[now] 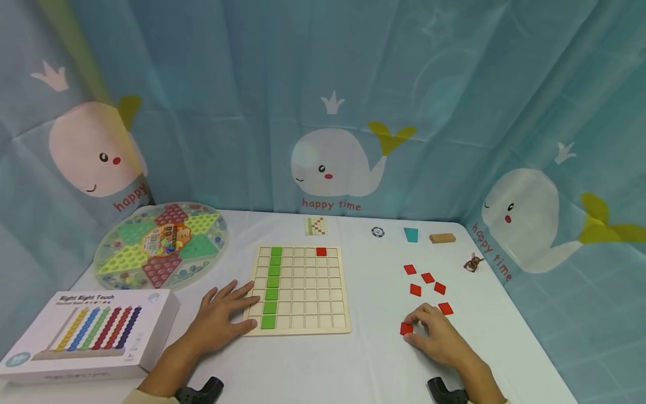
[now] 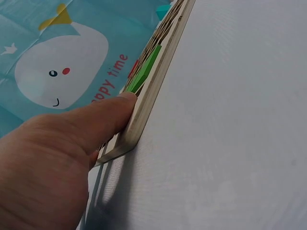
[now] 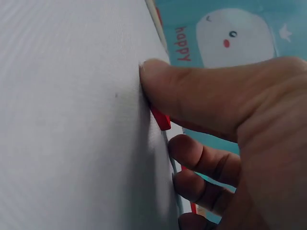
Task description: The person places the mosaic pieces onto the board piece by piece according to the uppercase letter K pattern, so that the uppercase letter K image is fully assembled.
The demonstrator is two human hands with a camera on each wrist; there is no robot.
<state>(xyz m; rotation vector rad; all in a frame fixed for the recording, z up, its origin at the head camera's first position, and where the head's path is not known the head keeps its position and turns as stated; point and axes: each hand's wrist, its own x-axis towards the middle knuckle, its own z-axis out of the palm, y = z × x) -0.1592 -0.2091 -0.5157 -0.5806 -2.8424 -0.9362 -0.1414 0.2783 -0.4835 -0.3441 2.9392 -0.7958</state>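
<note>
A wooden grid board [image 1: 303, 332] lies on the white table, with a column of green square tiles [image 1: 272, 294] near its left side and one red tile [image 1: 321, 252] in the top row. My left hand [image 1: 222, 314] rests at the board's left edge, fingers spread over the rim; its thumb presses on the near corner in the left wrist view. Off to the right, my right hand [image 1: 438, 336] pinches a red square tile [image 1: 406, 329] between thumb and fingers, low at the tabletop. Several loose red tiles [image 1: 428, 278] lie scattered just beyond that hand.
Behind the board sits a small pattern card [image 1: 316, 226]. A poker chip [image 1: 378, 232], a teal trapezoid [image 1: 411, 234], a wooden block [image 1: 442, 238] and a small brown figurine [image 1: 473, 262] stand at the back right. A round game board [image 1: 161, 244] and a white box [image 1: 91, 331] occupy the left.
</note>
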